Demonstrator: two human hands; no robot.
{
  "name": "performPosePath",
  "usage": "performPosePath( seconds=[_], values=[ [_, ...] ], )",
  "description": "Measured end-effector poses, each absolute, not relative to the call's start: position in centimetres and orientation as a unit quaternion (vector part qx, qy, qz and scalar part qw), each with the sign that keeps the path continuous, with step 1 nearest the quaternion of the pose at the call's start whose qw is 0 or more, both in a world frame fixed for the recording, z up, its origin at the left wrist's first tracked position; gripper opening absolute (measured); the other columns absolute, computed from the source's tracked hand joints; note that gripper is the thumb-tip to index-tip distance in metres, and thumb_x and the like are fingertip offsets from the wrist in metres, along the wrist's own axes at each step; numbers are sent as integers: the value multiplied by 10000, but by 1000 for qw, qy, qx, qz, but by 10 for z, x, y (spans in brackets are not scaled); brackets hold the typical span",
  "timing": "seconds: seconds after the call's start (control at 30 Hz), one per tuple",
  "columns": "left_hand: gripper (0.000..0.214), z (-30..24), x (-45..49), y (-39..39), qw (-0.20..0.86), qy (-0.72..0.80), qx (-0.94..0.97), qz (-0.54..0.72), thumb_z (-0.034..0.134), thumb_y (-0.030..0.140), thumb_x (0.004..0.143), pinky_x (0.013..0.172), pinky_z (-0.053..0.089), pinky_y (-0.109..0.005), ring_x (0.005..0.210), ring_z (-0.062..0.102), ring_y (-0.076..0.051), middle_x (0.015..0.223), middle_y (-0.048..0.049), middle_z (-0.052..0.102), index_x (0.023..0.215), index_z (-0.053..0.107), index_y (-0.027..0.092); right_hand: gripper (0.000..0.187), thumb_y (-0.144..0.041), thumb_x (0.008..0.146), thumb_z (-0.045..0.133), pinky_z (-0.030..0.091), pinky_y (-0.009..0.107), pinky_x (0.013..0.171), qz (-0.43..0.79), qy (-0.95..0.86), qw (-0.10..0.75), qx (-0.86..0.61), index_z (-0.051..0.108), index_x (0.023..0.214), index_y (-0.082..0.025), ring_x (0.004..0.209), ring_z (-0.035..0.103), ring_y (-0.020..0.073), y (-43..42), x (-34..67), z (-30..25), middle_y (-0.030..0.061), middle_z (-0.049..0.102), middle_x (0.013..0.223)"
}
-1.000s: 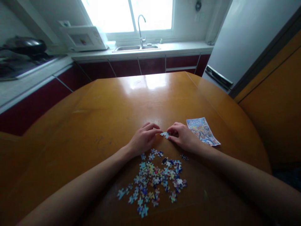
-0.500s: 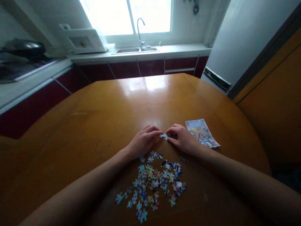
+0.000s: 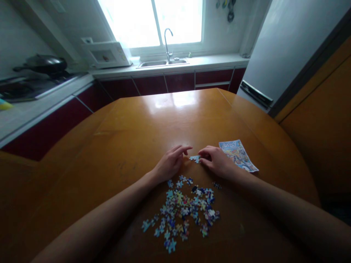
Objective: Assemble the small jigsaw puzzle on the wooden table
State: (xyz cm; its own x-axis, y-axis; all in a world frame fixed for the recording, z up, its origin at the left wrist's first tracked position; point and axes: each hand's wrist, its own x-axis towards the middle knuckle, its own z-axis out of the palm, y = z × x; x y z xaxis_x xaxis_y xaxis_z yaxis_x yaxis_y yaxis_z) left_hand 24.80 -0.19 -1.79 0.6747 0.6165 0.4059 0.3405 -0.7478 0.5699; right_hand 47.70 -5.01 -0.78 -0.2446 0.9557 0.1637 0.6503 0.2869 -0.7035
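A small strip of joined light-blue jigsaw pieces [image 3: 195,159] lies on the wooden table between my hands. My right hand [image 3: 216,160] has thumb and fingertips closed on its right end. Just left of the strip is my left hand [image 3: 170,163], apart from it, index finger stretched out and the others bent; it holds nothing that I can see. A loose pile of jigsaw pieces [image 3: 182,208] in many colours spreads nearer to me, below both hands. One dark piece [image 3: 216,185] lies separately under my right wrist.
A printed picture sheet [image 3: 238,155] lies beyond my right forearm, partly covered by it. The wooden table [image 3: 131,128] has a rounded edge. Behind it stand a counter with a sink [image 3: 164,63], a white microwave [image 3: 108,54], a black pan [image 3: 45,64] and a fridge [image 3: 279,47].
My left fingers have come away from the light-blue pieces, and the index finger now points out above the table. My right hand stays at the strip. The whole view has shifted slightly.
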Motion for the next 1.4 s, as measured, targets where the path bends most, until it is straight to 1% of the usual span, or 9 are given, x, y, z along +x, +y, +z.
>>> performPosePath(
  seconds=[0.27, 0.4, 0.5, 0.63, 0.73, 0.9, 1.03, 1.2, 1.4],
  values=[
    [318, -19, 250, -2, 256, 286, 862, 330, 431, 104, 939, 703, 474, -243, 800, 579, -127, 947, -59, 631, 1166, 644, 168, 153, -147, 821, 664, 489, 293, 674, 260, -752, 302, -525, 731, 955, -180, 719, 606, 149, -60, 486, 23, 62, 721, 885],
    [254, -17, 250, 0, 287, 313, 826, 372, 479, 117, 892, 702, 472, -241, 791, 598, -136, 862, -50, 648, 1016, 697, 156, 137, -183, 823, 677, 468, 285, 639, 235, -751, 336, -518, 729, 950, -185, 676, 577, 134, -76, 488, 54, 43, 705, 860],
    [236, -17, 249, 2, 323, 358, 781, 396, 509, 143, 859, 680, 466, -236, 788, 616, -142, 837, -42, 670, 994, 702, 151, 113, -208, 841, 661, 452, 291, 614, 215, -738, 358, -530, 725, 933, -195, 640, 555, 130, -88, 485, 67, 31, 701, 827],
    [238, -18, 247, 4, 345, 381, 756, 405, 511, 212, 877, 659, 460, -235, 758, 617, -141, 815, -39, 681, 1003, 701, 146, 102, -209, 862, 626, 438, 295, 606, 201, -737, 373, -526, 718, 905, -198, 633, 541, 128, -94, 482, 60, 27, 693, 818],
    [237, -19, 248, 5, 356, 381, 752, 402, 522, 242, 887, 655, 463, -237, 716, 608, -135, 782, -34, 679, 1000, 705, 143, 99, -191, 858, 621, 432, 293, 597, 218, -742, 352, -528, 714, 893, -197, 630, 534, 128, -92, 484, 46, 23, 673, 792],
    [231, -22, 249, 9, 390, 374, 752, 377, 524, 235, 896, 665, 490, -242, 675, 624, -130, 742, -34, 694, 991, 709, 133, 99, -161, 854, 626, 440, 297, 614, 242, -754, 312, -524, 716, 867, -200, 650, 552, 135, -88, 485, 26, 25, 656, 789],
    [221, -21, 242, 16, 422, 363, 750, 357, 548, 240, 900, 703, 508, -252, 724, 644, -134, 784, -47, 709, 1008, 704, 129, 113, -155, 857, 616, 443, 305, 621, 243, -768, 284, -519, 712, 860, -214, 656, 562, 143, -85, 481, 12, 28, 650, 793],
    [182, -12, 227, 24, 479, 322, 777, 252, 638, 271, 882, 719, 511, -263, 766, 652, -136, 883, -68, 733, 978, 719, 140, 114, -177, 877, 603, 449, 313, 627, 239, -766, 282, -526, 710, 864, -213, 665, 567, 151, -83, 482, 6, 33, 656, 804],
    [194, -3, 223, 21, 474, 282, 814, 181, 678, 309, 876, 670, 471, -238, 733, 611, -127, 841, -59, 706, 927, 731, 130, 104, -177, 867, 614, 447, 305, 629, 239, -759, 281, -536, 713, 860, -206, 672, 560, 150, -80, 484, 6, 32, 661, 811]
  ],
)
